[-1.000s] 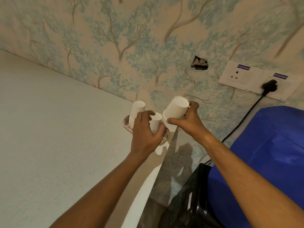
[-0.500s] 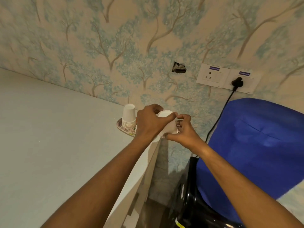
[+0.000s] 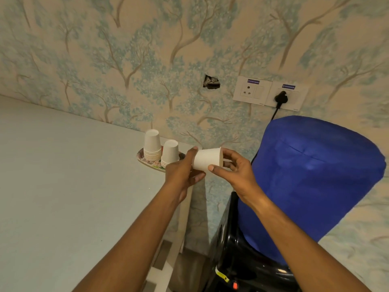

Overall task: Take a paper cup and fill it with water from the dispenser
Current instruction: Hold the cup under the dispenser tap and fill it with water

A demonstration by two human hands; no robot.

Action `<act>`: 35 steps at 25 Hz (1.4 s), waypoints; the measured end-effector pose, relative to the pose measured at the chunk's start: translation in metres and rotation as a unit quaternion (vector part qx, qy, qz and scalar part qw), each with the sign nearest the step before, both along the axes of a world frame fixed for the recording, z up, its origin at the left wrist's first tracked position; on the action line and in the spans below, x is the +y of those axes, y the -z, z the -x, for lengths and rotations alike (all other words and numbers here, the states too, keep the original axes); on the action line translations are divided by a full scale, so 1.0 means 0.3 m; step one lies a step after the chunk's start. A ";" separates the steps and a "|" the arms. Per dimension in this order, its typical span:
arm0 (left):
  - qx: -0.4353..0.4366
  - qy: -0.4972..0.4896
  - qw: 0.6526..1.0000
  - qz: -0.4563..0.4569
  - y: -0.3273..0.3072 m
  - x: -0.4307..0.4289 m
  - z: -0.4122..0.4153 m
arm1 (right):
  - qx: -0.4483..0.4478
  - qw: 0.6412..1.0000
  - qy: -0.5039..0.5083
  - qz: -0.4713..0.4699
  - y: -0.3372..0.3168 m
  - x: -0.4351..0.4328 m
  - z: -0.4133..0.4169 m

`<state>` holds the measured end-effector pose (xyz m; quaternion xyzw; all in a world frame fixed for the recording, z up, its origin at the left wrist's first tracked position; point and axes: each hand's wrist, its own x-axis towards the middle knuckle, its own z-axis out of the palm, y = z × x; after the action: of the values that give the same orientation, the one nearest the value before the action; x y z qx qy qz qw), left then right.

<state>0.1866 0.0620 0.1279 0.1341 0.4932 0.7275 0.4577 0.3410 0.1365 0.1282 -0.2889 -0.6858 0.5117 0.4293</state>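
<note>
A white paper cup lies on its side in the air between my hands, mouth facing right. My left hand cups its base end; my right hand pinches its rim, fingers partly inside. Two stacks of upturned paper cups stand on a patterned plate at the counter's far right corner, just left of my left hand. The black water dispenser sits lower right, topped by a bottle under a blue cover.
A pale counter fills the left; its edge drops beside the dispenser. On the wallpapered wall are two white socket plates, one with a black plug and cord, and a small hole.
My hands have drawn one cup away from the stacks to the right and turned it on its side. The second stack on the plate is uncovered now. The view has swung right.
</note>
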 end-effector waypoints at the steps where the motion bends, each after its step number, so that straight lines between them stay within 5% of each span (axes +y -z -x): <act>1: -0.023 0.018 1.000 -0.009 0.018 -0.006 -0.017 | -0.002 1.000 0.008 -0.015 0.004 -0.007 -0.007; 5: -0.078 0.072 0.994 0.005 0.085 -0.028 -0.088 | -0.005 0.998 0.033 -0.056 0.026 -0.034 -0.029; 14: -0.041 0.160 0.984 0.067 0.137 -0.067 -0.109 | -0.126 0.977 0.071 -0.156 0.086 -0.059 -0.067; 35: -0.025 0.139 0.987 0.075 0.283 -0.096 -0.266 | -0.058 0.995 0.064 -0.057 0.289 -0.133 -0.231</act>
<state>0.2665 0.0331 0.0428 0.1490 0.5115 0.6206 0.5754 0.4104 0.0967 0.0414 -0.3368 -0.7174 0.4259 0.4365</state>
